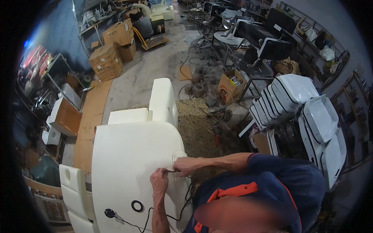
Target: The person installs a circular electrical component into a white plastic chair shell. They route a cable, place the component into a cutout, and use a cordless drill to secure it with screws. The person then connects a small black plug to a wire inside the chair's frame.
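Note:
A big cream, smooth-surfaced moulded piece (132, 155) lies in front of me. Near its right edge, my left hand (158, 180) is closed with its fingertips on a thin dark cord (172, 171). The cord spans the short gap to my right hand (184, 166), which is curled over a rounded raised part at the piece's edge. My right fingers grip the cord's other end, though the hand partly hides it. On the cream surface nearer me lie a black ring (137, 206) and a round black disc (109, 213) with a black cable (147, 221) trailing from it.
Cream padded blocks (74, 190) stand at the left. White shells (289, 89) are stacked in wrap on the right. Cardboard boxes (107, 62) and flattened cardboard (90, 124) sit back left. Cables and metal parts (198, 87) litter the floor ahead; another person (143, 27) crouches far off.

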`<state>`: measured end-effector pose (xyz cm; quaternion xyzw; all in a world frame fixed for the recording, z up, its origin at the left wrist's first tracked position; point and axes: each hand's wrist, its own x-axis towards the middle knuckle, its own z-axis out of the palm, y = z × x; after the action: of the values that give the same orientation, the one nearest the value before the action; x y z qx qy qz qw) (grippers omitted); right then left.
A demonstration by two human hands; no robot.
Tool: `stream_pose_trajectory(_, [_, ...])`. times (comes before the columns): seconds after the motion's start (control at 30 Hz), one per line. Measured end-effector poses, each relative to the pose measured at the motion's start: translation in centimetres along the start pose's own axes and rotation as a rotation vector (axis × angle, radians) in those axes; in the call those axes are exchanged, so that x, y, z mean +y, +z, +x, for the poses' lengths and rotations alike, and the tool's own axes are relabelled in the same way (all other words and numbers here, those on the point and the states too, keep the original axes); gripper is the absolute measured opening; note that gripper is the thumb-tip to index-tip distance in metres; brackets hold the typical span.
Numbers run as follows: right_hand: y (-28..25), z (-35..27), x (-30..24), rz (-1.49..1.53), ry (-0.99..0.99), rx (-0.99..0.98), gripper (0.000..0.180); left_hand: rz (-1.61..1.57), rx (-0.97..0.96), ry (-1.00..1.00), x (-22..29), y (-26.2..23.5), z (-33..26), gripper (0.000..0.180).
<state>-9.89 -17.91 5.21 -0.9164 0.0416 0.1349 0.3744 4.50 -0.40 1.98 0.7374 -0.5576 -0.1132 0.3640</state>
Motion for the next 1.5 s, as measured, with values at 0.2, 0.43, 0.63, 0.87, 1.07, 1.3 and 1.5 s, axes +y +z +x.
stream_pose_trajectory(0.2, [-3.5,-8.6,1.5,0.444,0.161,-0.069,0.027,0.090,-0.002,-0.026,0.0,0.3,0.2,0.006])
stream_pose_trajectory(0.43, [-1.2,-4.8,-1.7,0.560,0.205,0.301,0.027,-0.056,0.012,-0.139,1.1,-0.8,-0.1,0.017])
stream_pose_trajectory(0.63, [-0.9,-3.8,-1.5,0.417,0.397,0.494,0.027,0.161,-0.070,-0.118,2.4,-1.4,-0.2,0.016])
stream_pose_trajectory(0.87, [-1.5,-2.3,-2.5,0.713,0.017,0.286,0.021,0.040,-0.149,-0.343,3.4,-0.7,-0.2,0.021])
stream_pose_trajectory(1.07, [-2.5,-2.7,-1.0,0.640,0.049,0.159,0.022,-0.085,0.072,-0.459,3.9,0.4,-0.6,0.018])
stream_pose_trajectory(1.3, [-4.4,-1.0,2.7,0.236,-0.087,-0.213,0.025,0.052,0.093,-0.682,7.3,2.6,0.8,0.021])
stream_pose_trajectory(1.5, [-2.4,4.2,3.7,0.012,-0.256,-0.001,0.023,-0.049,0.310,-0.908,8.7,4.1,2.3,0.029])
